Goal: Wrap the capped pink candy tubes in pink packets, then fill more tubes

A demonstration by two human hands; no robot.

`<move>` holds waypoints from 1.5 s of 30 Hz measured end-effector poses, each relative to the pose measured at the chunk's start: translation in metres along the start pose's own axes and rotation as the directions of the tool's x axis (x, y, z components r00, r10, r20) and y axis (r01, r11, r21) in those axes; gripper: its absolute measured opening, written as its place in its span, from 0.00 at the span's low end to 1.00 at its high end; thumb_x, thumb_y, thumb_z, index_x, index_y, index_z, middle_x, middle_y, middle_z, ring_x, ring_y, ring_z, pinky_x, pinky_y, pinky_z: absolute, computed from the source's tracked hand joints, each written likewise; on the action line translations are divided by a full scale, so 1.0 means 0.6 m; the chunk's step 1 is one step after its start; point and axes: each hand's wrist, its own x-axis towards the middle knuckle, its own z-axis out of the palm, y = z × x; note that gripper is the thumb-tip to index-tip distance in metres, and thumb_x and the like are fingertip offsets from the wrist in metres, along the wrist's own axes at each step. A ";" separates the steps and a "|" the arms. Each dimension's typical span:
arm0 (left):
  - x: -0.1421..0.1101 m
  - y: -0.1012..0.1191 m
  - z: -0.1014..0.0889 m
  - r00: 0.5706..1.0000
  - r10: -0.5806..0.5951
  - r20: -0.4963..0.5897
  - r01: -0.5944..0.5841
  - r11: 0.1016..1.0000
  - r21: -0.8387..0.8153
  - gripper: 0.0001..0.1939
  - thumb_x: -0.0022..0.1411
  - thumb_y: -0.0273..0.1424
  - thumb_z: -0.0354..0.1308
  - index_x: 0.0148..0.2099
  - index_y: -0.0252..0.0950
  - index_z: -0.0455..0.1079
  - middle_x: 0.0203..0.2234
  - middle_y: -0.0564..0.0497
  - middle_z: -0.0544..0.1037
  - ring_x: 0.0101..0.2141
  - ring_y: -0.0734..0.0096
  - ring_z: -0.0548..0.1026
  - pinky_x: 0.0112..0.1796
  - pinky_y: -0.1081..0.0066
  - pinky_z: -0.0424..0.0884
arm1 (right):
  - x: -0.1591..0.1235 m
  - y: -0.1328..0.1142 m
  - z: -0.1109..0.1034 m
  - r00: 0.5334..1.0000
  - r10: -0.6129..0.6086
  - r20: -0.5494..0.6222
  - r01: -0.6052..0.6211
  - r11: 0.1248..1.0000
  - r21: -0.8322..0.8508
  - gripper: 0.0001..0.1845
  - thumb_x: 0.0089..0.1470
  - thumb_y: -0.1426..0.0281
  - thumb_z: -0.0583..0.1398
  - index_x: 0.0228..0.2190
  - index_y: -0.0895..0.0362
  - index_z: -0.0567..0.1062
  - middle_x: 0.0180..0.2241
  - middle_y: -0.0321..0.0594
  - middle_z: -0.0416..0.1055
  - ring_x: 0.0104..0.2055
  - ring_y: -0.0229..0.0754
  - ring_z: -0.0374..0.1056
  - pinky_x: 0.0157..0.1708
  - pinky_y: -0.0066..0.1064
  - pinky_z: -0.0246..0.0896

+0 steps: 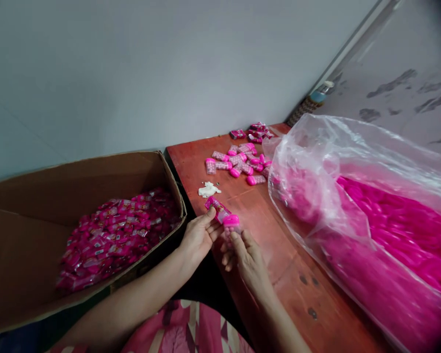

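My left hand (pixel 199 234) pinches a printed pink plastic sleeve (pixel 217 208) between thumb and fingers. In my right hand (pixel 247 255) is a small clear container with a bright pink cap (pixel 231 221) and pale pink beads inside, its capped end meeting the sleeve's near end. Whether the cap has entered the sleeve I cannot tell. Both hands hover over the left edge of the reddish table (pixel 286 240). Past them lies a loose group of similar capped containers (pixel 238 159), with a small pile of printed pink packets (pixel 257 132) behind.
At left, a cardboard box (pixel 165 169) holds a heap of wrapped pink pieces (pixel 113 235). A large clear plastic bag (pixel 316 142) full of bright pink pieces covers the table's right side. A crumpled white scrap (pixel 208 189) lies ahead of my hands. A bottle (pixel 318 95) stands in the far corner.
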 end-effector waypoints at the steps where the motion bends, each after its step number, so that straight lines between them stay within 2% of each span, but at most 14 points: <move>1: -0.001 0.001 0.000 1.000 0.003 0.007 -0.003 1.000 0.006 0.03 0.52 0.23 0.59 0.33 0.28 0.70 0.25 0.46 0.77 0.27 0.71 0.76 0.32 0.72 0.74 | 0.003 0.005 0.000 1.000 0.000 0.005 0.000 1.000 0.019 0.18 0.50 0.54 0.55 0.33 0.56 0.61 0.21 0.32 0.68 0.13 0.32 0.64 0.09 0.20 0.57; 7: -0.006 0.010 0.001 0.996 0.015 0.090 -0.024 0.994 0.104 0.07 0.50 0.28 0.62 0.28 0.29 0.68 0.21 0.49 0.75 0.21 0.73 0.73 0.25 0.74 0.71 | 0.011 0.022 0.001 0.992 0.010 0.129 -0.029 0.989 0.147 0.16 0.53 0.56 0.54 0.33 0.57 0.62 0.21 0.34 0.69 0.13 0.31 0.63 0.10 0.20 0.57; 12: -0.009 0.016 0.007 0.981 0.019 0.195 -0.062 0.974 0.219 0.10 0.48 0.30 0.64 0.30 0.29 0.69 0.23 0.49 0.75 0.24 0.73 0.74 0.29 0.74 0.71 | 0.012 0.022 0.005 0.997 -0.070 0.029 0.070 0.998 0.001 0.15 0.54 0.57 0.53 0.36 0.56 0.63 0.22 0.32 0.68 0.15 0.32 0.64 0.11 0.21 0.59; 15: -0.009 0.015 0.008 0.974 -0.014 0.226 -0.062 0.943 0.327 0.12 0.45 0.31 0.65 0.30 0.29 0.69 0.20 0.51 0.73 0.20 0.76 0.71 0.23 0.76 0.68 | 0.013 0.023 0.006 0.993 -0.116 0.015 0.117 0.992 -0.050 0.15 0.54 0.57 0.53 0.37 0.55 0.63 0.23 0.32 0.67 0.15 0.32 0.64 0.11 0.22 0.61; 20: -0.008 0.014 0.007 0.955 -0.039 0.296 -0.112 0.872 0.477 0.12 0.49 0.35 0.61 0.27 0.29 0.68 0.15 0.52 0.70 0.14 0.76 0.67 0.15 0.77 0.62 | 0.014 0.025 0.003 0.988 -0.153 0.005 0.152 0.981 -0.123 0.14 0.54 0.58 0.53 0.36 0.55 0.63 0.22 0.31 0.67 0.16 0.32 0.63 0.12 0.22 0.60; 25: -0.006 0.021 0.007 0.916 -0.152 0.372 -0.118 0.783 0.611 0.17 0.51 0.39 0.59 0.23 0.29 0.68 0.14 0.48 0.72 0.12 0.72 0.68 0.15 0.73 0.63 | 0.014 0.018 -0.006 0.985 -0.060 0.163 0.046 0.995 0.087 0.13 0.56 0.58 0.51 0.34 0.56 0.62 0.22 0.33 0.68 0.13 0.31 0.61 0.09 0.20 0.55; 27: -0.006 0.019 0.006 0.918 -0.140 0.371 -0.149 0.746 0.649 0.17 0.50 0.40 0.59 0.22 0.29 0.68 0.13 0.47 0.72 0.12 0.71 0.69 0.15 0.73 0.63 | 0.015 0.018 -0.008 0.984 -0.048 0.172 0.027 0.992 0.121 0.14 0.55 0.58 0.51 0.33 0.56 0.62 0.22 0.33 0.69 0.13 0.31 0.61 0.09 0.20 0.54; 30: -0.010 0.009 0.004 0.945 -0.048 0.323 -0.199 0.698 0.688 0.17 0.49 0.41 0.60 0.22 0.30 0.68 0.11 0.49 0.71 0.12 0.71 0.68 0.14 0.75 0.61 | 0.014 0.020 -0.009 0.995 -0.094 0.026 0.094 0.995 -0.009 0.13 0.53 0.58 0.54 0.33 0.55 0.63 0.20 0.31 0.67 0.13 0.31 0.61 0.10 0.20 0.55; 32: -0.013 0.003 0.004 0.959 -0.018 0.285 -0.191 0.700 0.688 0.18 0.48 0.42 0.60 0.21 0.31 0.68 0.10 0.50 0.70 0.11 0.71 0.67 0.13 0.75 0.60 | 0.013 0.020 -0.008 0.995 -0.099 -0.012 0.098 0.994 -0.046 0.13 0.52 0.58 0.55 0.32 0.55 0.63 0.19 0.30 0.66 0.13 0.30 0.60 0.10 0.19 0.54; 36: -0.018 -0.001 0.009 0.966 -0.029 0.256 -0.143 0.767 0.625 0.18 0.46 0.41 0.62 0.21 0.30 0.68 0.12 0.48 0.72 0.11 0.73 0.67 0.15 0.75 0.62 | 0.010 0.012 -0.006 0.989 0.012 0.150 -0.040 0.982 0.184 0.15 0.54 0.56 0.51 0.30 0.56 0.62 0.18 0.31 0.66 0.09 0.28 0.55 0.06 0.18 0.45; 38: -0.018 -0.001 0.009 0.957 -0.084 0.276 -0.105 0.789 0.606 0.17 0.46 0.41 0.62 0.22 0.29 0.69 0.13 0.48 0.72 0.11 0.72 0.68 0.15 0.74 0.63 | 0.009 0.009 -0.006 0.987 -0.001 0.160 -0.034 0.977 0.212 0.15 0.54 0.56 0.51 0.30 0.56 0.62 0.18 0.31 0.65 0.09 0.28 0.54 0.05 0.18 0.45; 40: -0.018 -0.002 0.005 0.943 -0.138 0.302 -0.081 0.786 0.612 0.18 0.47 0.42 0.61 0.22 0.29 0.69 0.11 0.49 0.71 0.11 0.70 0.68 0.14 0.73 0.63 | 0.008 0.009 -0.008 0.995 -0.039 0.089 0.030 0.995 0.099 0.15 0.53 0.55 0.52 0.28 0.55 0.61 0.18 0.30 0.65 0.10 0.29 0.56 0.06 0.18 0.48; 43: -0.021 -0.008 -0.002 0.940 -0.115 0.323 -0.124 0.764 0.633 0.18 0.48 0.42 0.60 0.21 0.30 0.68 0.11 0.49 0.70 0.12 0.69 0.69 0.15 0.73 0.63 | 0.007 0.013 -0.011 0.994 -0.108 -0.020 0.105 0.988 -0.110 0.15 0.52 0.56 0.54 0.27 0.55 0.62 0.17 0.29 0.64 0.11 0.30 0.58 0.07 0.18 0.50; 45: -0.026 -0.011 -0.004 0.943 -0.082 0.321 -0.143 0.774 0.617 0.18 0.49 0.41 0.60 0.21 0.30 0.67 0.11 0.50 0.70 0.12 0.68 0.69 0.14 0.72 0.64 | 0.007 0.014 -0.011 0.996 -0.092 0.018 0.093 0.992 -0.090 0.15 0.53 0.56 0.52 0.28 0.55 0.62 0.16 0.29 0.64 0.11 0.30 0.57 0.07 0.18 0.49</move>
